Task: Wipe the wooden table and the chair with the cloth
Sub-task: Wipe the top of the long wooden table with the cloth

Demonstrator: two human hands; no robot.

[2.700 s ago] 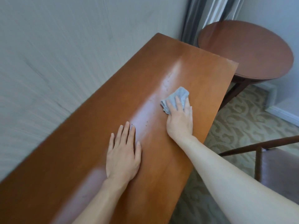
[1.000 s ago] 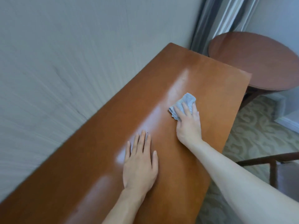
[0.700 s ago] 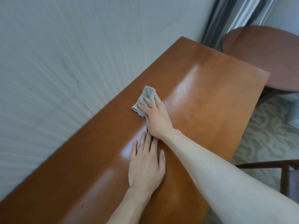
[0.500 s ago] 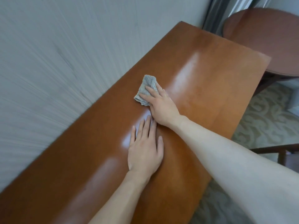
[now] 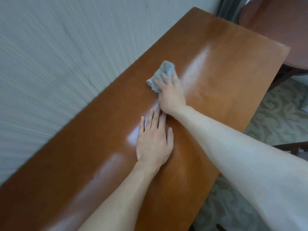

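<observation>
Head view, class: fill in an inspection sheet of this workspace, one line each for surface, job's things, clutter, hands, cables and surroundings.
Surface: long wooden table, glossy, set against the wall.
Job's things: grey cloth, crumpled, on the table; part of a chair at the right edge.
Clutter: nothing seen.
Hands: right hand presses the cloth with straight fingers; left hand rests flat on the table.
Cables: nothing seen.
Surroundings: round table beyond the far end, curtain, patterned carpet.

Crumpled grey cloth (image 5: 164,73) on glossy (orange-brown) wooden table (image 5: 233,77).
</observation>
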